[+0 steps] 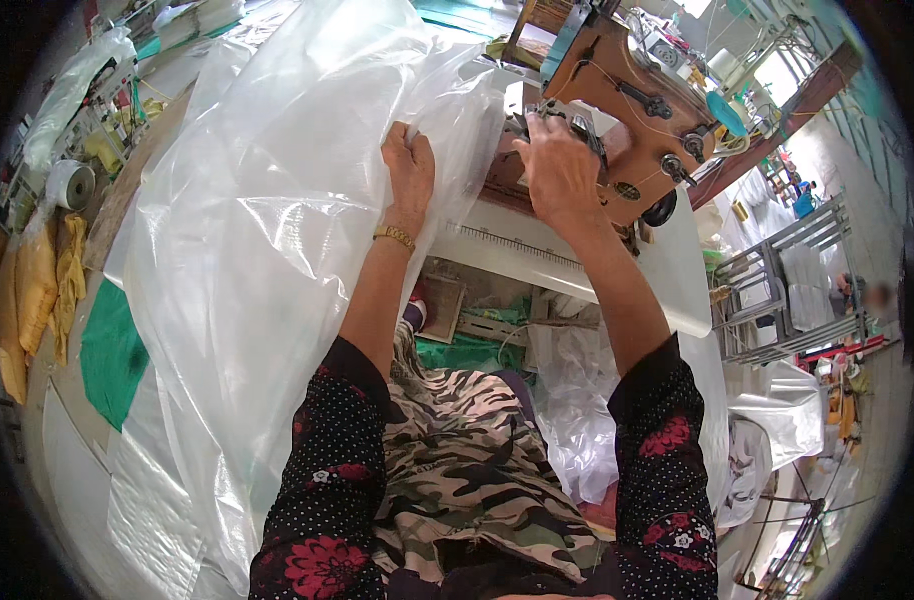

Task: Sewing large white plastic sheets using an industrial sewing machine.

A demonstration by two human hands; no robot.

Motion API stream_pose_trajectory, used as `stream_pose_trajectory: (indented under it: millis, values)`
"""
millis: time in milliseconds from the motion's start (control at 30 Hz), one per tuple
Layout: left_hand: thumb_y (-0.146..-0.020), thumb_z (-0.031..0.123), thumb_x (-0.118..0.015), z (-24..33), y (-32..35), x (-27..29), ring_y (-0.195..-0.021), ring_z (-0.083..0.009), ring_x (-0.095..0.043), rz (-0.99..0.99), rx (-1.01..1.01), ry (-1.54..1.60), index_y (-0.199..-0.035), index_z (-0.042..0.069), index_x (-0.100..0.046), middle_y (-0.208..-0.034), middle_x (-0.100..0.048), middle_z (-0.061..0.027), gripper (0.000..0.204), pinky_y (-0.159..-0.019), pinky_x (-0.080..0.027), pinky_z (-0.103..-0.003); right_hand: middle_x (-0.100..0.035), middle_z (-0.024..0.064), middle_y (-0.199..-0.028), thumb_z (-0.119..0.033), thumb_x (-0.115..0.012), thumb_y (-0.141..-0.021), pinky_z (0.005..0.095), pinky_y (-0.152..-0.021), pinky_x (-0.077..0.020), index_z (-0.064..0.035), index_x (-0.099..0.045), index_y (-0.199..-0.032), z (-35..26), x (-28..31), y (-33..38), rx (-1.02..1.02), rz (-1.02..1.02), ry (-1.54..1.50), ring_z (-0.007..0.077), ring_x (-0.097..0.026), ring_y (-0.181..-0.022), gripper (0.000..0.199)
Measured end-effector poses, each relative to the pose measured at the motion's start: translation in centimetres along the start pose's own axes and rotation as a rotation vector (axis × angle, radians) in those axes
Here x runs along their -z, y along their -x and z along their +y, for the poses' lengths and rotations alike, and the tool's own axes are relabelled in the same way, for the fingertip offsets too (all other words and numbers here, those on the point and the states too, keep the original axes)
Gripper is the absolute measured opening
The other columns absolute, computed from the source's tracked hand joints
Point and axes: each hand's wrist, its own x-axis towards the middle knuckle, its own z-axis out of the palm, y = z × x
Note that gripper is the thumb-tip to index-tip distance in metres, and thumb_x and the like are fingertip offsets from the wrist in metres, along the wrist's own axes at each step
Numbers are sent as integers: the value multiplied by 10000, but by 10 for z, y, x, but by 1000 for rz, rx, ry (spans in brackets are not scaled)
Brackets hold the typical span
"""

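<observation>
Plastic (267, 230) took up most of the left side here, a big clear sheet draped over the table and hanging down beside the person's lap, with its right edge near the needle end of a brown sewing machine (627, 110). The left hand (410, 170) was curled closed on the sheet, seemingly clamped on a bunched bit of it. The right hand (564, 165) was up at the needle end, fingertips on or right by the small metal parts there. Couldn't tell whether those fingers were pinching anything, since the back of the hand blocked the view. Also no idea if the sheet's edge was actually under the needle, too much glare and hand in the way.

My guess, the step in hand was lining the sheet up at the machine, or fiddling with the needle end. If so, the next move called for the left hand to keep the slippery stuff flat and fairly taut, and the right fingers to get clear of the needle before any stitching. All that loose weight hanging off the side could've dragged the edge crooked, imo.
</observation>
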Motion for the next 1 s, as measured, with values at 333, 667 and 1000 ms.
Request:
stream_pose_trajectory:
  millis: [333,667,1000]
  values:
    - [-827,22,-531,-6,2,0,-537,-172,-404,123,-58,19,-756,-20,-480,-583,-427,-119,97,-518,-363,-356,-657,172,-947,-175,-578,-914,429,-715,-562,-7,-620,-989,-8,-21,-43,-45,-248,220,324,-686,-867,188]
    - [-828,28,-521,-18,3,-3,-545,-183,-422,134,-76,-12,-747,-29,-466,-591,-446,-133,113,-523,-371,-358,-642,164,-950,-246,-548,-939,457,-659,-519,-48,-603,-1052,4,-10,17,-108,-30,-33,357,-647,-807,234]
    - [-839,43,-534,-4,3,5,-518,-282,-473,-114,6,-128,-786,-26,-491,-593,-500,-182,98,-544,-405,-402,-614,152,-1029,-245,-681,-857,464,-803,-477,-78,-627,-1163,56,-39,155,-206,-81,-270,356,-598,-955,352]
